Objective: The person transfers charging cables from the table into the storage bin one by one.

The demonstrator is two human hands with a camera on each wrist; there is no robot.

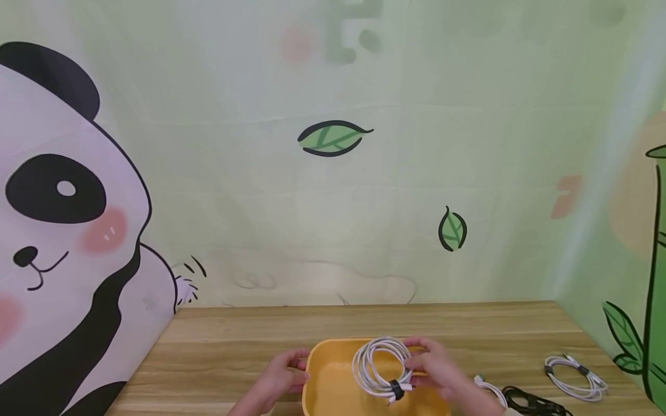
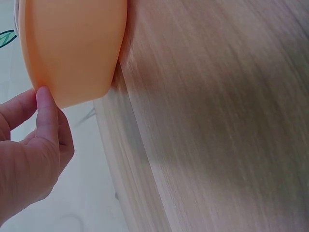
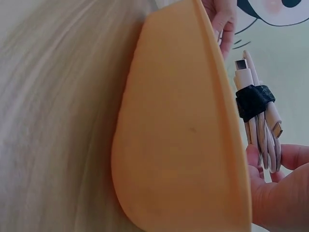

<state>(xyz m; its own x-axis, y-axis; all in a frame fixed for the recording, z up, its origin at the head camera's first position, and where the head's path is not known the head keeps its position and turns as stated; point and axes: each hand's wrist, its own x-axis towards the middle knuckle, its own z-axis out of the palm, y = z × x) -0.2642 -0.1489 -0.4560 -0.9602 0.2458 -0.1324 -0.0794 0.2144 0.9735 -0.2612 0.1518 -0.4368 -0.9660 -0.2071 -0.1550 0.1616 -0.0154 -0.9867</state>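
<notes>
In the head view my right hand [image 1: 434, 365] pinches a coiled white USB cable [image 1: 382, 370], held above the yellow plastic bin [image 1: 330, 393]. A black strap [image 3: 255, 102] binds the coil, and metal plugs stick out beside it in the right wrist view. My left hand [image 1: 281, 378] is at the bin's left side. The left wrist view shows its thumb [image 2: 44, 99] on the outer wall at the rim, with fingers on the other side, gripping the edge. The bin stands on the wooden table; its near end is cut off in the head view.
On the table [image 1: 234, 341], right of the bin, lie another coiled white cable [image 1: 574, 378], a black cable [image 1: 536, 401] and a partly hidden white cable [image 1: 489, 388]. Behind the table hangs a printed cloth [image 1: 250, 202] with a panda and leaves.
</notes>
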